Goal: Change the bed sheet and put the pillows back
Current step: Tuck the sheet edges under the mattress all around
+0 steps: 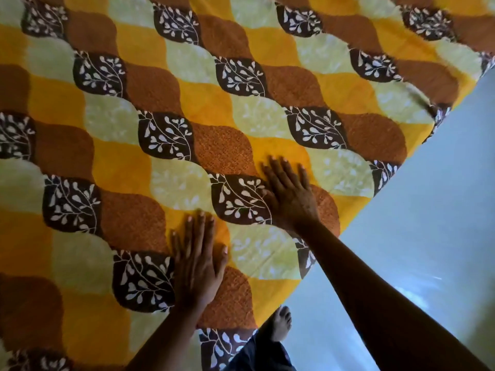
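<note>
A bed sheet (150,108) with a wavy pattern of yellow, pale green, orange-brown and dark brown leaf patches lies spread flat over the bed and fills most of the view. My left hand (197,259) lies flat on the sheet near the bed's near edge, fingers straight and pointing away from me. My right hand (288,192) presses flat on the sheet a little farther in and to the right, fingers spread. Neither hand holds anything. No pillows are in view.
The bed's edge runs diagonally from the lower middle to the upper right. Beyond it is a pale, glossy floor (417,210). My bare foot (281,322) and dark trouser leg stand on the floor right at the bed's edge.
</note>
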A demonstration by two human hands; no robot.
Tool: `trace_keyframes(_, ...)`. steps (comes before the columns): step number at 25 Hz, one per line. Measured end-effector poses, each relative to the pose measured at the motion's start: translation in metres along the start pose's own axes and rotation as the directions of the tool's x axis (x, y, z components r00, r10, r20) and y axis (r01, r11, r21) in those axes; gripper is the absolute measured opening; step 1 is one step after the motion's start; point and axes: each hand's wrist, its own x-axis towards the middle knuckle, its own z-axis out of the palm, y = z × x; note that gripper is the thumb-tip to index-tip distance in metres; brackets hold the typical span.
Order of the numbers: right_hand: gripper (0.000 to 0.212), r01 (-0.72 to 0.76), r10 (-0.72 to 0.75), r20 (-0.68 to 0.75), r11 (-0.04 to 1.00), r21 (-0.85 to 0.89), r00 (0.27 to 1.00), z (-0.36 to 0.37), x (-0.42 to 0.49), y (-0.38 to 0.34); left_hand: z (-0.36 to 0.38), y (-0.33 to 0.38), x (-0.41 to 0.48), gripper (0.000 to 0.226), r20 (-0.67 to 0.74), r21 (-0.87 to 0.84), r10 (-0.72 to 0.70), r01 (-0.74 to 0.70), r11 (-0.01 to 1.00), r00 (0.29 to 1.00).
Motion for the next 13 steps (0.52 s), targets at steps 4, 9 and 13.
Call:
trace_keyframes(4, 0.061, -0.39, 0.39, 0.018, 0.918, 0.067, 0.921, -0.031, -0.026, 0.064, -0.009, 0.003, 0.007, 0.066, 0.074, -0.04, -0.021, 0.024, 0.999, 0.997)
trace_keyframes(9, 0.053, -0.398, 0.426, -0.058, 0.879, 0.26, 0.903, -0.06, -0.021, 0.093, -0.023, 0.051, 0.07, 0.06, 0.003, -0.188, 0.064, -0.062, 0.98, 0.998)
trace_keyframes(13, 0.047, -0.285, 0.358, -0.118, 0.87, 0.403, 0.926, -0.086, 0.053, 0.127, -0.029, 0.122, 0.157, 0.058, -0.053, -0.253, 0.173, -0.181, 0.95, 0.983)
